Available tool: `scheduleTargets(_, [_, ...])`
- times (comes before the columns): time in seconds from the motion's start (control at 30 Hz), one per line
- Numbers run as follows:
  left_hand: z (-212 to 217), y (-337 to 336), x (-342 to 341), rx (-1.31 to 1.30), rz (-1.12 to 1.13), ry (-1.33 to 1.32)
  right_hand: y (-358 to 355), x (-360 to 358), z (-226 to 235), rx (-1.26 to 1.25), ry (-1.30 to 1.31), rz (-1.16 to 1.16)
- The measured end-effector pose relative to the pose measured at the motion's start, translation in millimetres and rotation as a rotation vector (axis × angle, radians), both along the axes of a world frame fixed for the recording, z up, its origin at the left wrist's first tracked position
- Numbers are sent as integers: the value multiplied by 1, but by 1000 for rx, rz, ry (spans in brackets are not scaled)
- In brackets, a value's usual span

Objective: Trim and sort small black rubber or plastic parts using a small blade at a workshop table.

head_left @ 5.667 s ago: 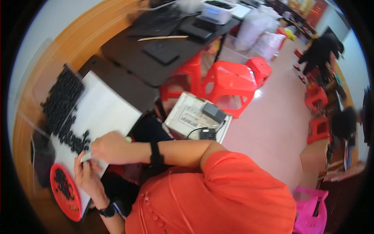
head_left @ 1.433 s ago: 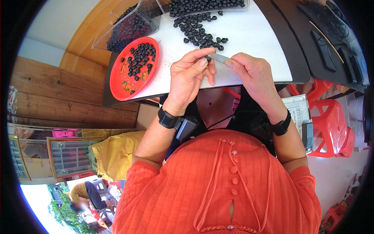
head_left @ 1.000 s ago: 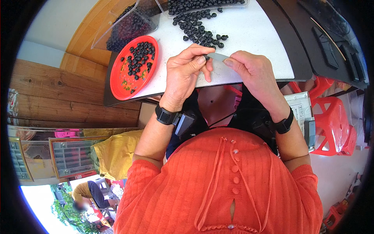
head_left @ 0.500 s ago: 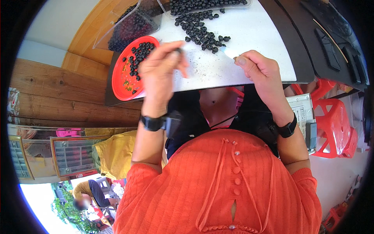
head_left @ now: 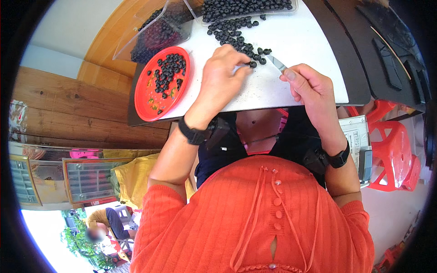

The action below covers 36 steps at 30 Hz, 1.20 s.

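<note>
My left hand (head_left: 223, 75) reaches over the white tabletop, thumb and index finger apart, their tips beside one small black round berry-like fruit (head_left: 253, 64) at the near end of a loose pile. In my right hand (head_left: 309, 84) is a small knife, gripped between thumb and curled fingers. Its pale knife blade (head_left: 276, 63) points up and left, close to the pile of black fruits (head_left: 236, 38). On the left, an oval-looking red plate (head_left: 140, 98) holds several more of the black fruits on its patterned bottom.
At the far side lies a clear plastic tray (head_left: 296, 7) full of black fruits. Behind the plate stands a clear box (head_left: 186, 32) holding more. Dark specks dot the white tabletop (head_left: 314, 54). Red stools (head_left: 391, 154) stand at the right; another person (head_left: 107, 223) sits far off at lower left.
My left hand has moved right, from beside the red plate to the near end of the pile. My right hand keeps the knife, shifted slightly, with its blade now plainer to see.
</note>
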<state>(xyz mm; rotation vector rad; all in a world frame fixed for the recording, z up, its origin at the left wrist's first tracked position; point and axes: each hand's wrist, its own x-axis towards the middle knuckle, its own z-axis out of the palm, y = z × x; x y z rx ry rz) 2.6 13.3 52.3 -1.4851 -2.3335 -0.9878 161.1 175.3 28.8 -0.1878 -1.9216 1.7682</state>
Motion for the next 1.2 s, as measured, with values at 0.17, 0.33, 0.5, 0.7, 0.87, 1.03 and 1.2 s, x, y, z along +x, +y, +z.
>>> scheduleTargets(0.17, [-9,24,-1,-120,7,237,1,1,2,3,-26,-2])
scheduleTargets(0.33, [-1,18,4,-224,33,212,4,1,1,21,-55,-2])
scheduleTargets(0.5, [-12,8,9,-168,6,183,0,-2,1,131,-45,-29])
scheduleTargets(0.7, [-16,-8,2,15,-54,-113,-5,-3,10,459,-89,-141])
scheduleTargets(0.87, [-13,-21,9,224,-126,-1042,-11,-7,10,619,-113,-207])
scheduleTargets(1.03, [-19,-19,19,565,-361,-1251,-22,-14,6,722,-120,-195])
scheduleTargets(1.2, [-25,-23,15,584,-414,-1277,-20,-13,6,620,-128,-196])
